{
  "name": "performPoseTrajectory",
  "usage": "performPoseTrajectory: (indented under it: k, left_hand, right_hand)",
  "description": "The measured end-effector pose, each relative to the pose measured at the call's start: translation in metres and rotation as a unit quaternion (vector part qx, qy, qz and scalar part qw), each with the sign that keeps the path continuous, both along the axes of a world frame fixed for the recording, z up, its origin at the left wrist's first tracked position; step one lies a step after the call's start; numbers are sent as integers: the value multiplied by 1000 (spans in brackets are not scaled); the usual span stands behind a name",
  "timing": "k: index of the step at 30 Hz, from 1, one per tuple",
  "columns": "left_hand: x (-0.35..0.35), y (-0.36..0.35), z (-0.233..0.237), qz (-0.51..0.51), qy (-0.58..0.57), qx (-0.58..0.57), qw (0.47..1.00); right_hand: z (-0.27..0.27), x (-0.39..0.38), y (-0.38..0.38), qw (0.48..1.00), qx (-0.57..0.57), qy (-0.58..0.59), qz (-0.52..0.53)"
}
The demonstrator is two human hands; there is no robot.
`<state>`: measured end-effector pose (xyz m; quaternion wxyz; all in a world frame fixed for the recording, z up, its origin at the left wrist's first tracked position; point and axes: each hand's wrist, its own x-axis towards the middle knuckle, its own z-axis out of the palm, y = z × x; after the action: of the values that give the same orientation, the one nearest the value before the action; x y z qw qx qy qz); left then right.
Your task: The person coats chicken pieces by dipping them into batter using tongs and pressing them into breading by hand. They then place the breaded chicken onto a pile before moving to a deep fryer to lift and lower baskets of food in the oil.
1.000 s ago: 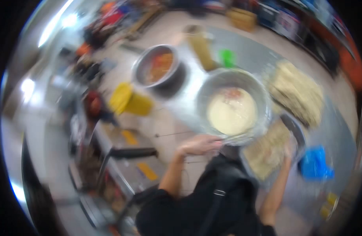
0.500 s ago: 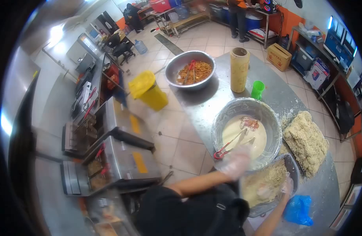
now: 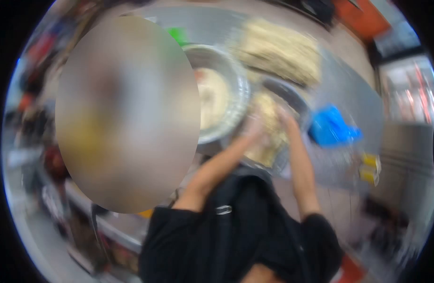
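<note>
Both my hands are in the grey tub [image 3: 288, 90] of pale, crumbly coating [image 3: 262, 153]. My left hand [image 3: 254, 126] is at the tub's left side, close to the large metal bowl [image 3: 244, 92] of creamy batter [image 3: 213, 101]. Opposite it, my right hand [image 3: 285, 114] reaches in along the right side, touching the crumbs. Thin clear gloves seem to cover both hands. Motion smears the fingers, so their grip and anything between them cannot be made out. A reddish piece [image 3: 199, 74] shows in the batter.
A big heap of crumbs [image 3: 280, 49] lies on the metal table [image 3: 351, 89] beyond the tub. Right of the tub is a blue plastic bag [image 3: 332, 126]. A green cup [image 3: 178, 36] stands behind the bowl. A blurred oval hides much of the left side.
My left hand has moved from over the batter bowl, beside the red-handled tongs, into the tub. My right hand stays at the tub. The view has swung rightward, and the tongs are out of sight.
</note>
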<state>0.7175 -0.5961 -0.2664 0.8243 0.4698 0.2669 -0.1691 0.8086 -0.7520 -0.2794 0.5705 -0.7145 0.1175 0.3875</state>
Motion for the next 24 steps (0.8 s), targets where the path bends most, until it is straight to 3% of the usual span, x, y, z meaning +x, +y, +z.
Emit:
performPoseTrajectory:
  k: [1,3,5,6,7,8,9,10,12,13,14,15,16,18,19,20,21,22,23,24]
  left_hand:
    - [3,-5,32,41,39,-7,998]
    - [-4,-3,51,-21,69,113,991]
    - [-11,6,70,-123,-11,320,940]
    - [-15,14,84,-128,-13,320,939]
    - [-21,22,100,-198,-110,419,879]
    - [-27,27,124,-261,-206,506,796]
    - [-31,34,162,-324,-137,484,801]
    - [-41,37,162,-327,-137,484,800]
    - [-59,43,159,-289,-127,519,794]
    - [-57,45,171,-292,-122,519,794]
    - [-55,48,187,-343,-76,489,799]
    - [-58,51,197,-395,-26,455,798]
    - [-65,53,179,-392,-20,457,798]
    - [-93,55,115,-254,-224,469,815]
    - [-95,54,100,-272,-215,463,816]
    - [-96,50,89,-327,-311,525,721]
    - [-94,53,98,-325,-360,517,705]
    - [-94,57,108,-322,-407,509,687]
    - [-97,59,106,-314,-466,576,594]
    - [-92,49,95,-477,-353,584,554]
  right_hand:
    - [13,4,2,998,-45,-39,3]
    - [47,9,3,995,-70,-70,-11]
    - [97,-1,8,994,-83,-64,5]
    - [113,-3,5,994,-86,-63,10]
    - [116,-4,-7,958,-137,-175,181]
    - [124,-5,-14,878,-181,-278,345]
    - [138,-15,-7,808,-260,-355,391]
    - [142,-26,3,810,-259,-353,389]
    - [140,-43,30,819,-401,-367,183]
    - [120,-49,44,810,-417,-405,75]
    - [104,-55,47,813,-415,-400,77]
    - [95,-67,53,767,-453,-450,68]
    - [89,-69,60,710,-484,-508,60]
    - [86,-76,62,702,-482,-516,88]
    - [88,-64,56,681,-485,-537,111]
    - [80,-60,44,703,-474,-519,106]
    - [72,-58,42,730,-447,-506,105]
    - [114,-60,58,738,-470,-445,189]
    - [111,-70,64,783,-391,-466,130]
    - [73,-82,68,707,-432,-541,145]
